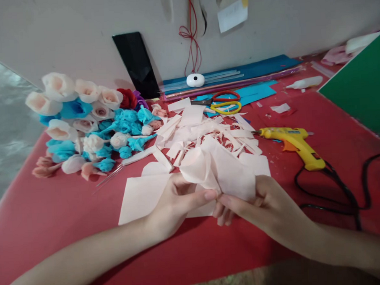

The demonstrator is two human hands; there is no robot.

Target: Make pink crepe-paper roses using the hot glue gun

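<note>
Head view, one moment. Left hand (176, 197): thumb stretched to the right, fingers curled beneath, pinched shut on the lower edge of a pale pink paper piece (222, 170). Right hand (262, 202): fingers closed on the same lower edge from the other side, its fingertips meeting the left thumb tip. Both forearms enter from the bottom of the frame.

The paper piece is held just above the table (54, 215), near the front edge and roughly at centre. It is gathered to a point at the pinch and fans upward into loose, curled folds.

Directly under the left hand lies a flat pale sheet (138, 197), touching the red table top. Behind the hands is a scrap pile (208, 133) of the same pale paper, strips and offcuts overlapping. Thin wire stems (111, 175) lie left of the pile.

Further left: a heap of paper flowers (88, 121), pale pink, white and blue, with one red bloom at the back.

Right of the scrap pile: a yellow glue gun (295, 142) on its side, nozzle toward the scraps, with a black cord (336, 182) looping off to the right.

Back of the table: scissors (226, 102) with red and yellow handles on blue sheets (237, 71), a white oval device (195, 80), and a white bottle (303, 83) lying down. A dark panel (136, 65) leans on the wall. A green board (360, 89) fills the right edge.
</note>
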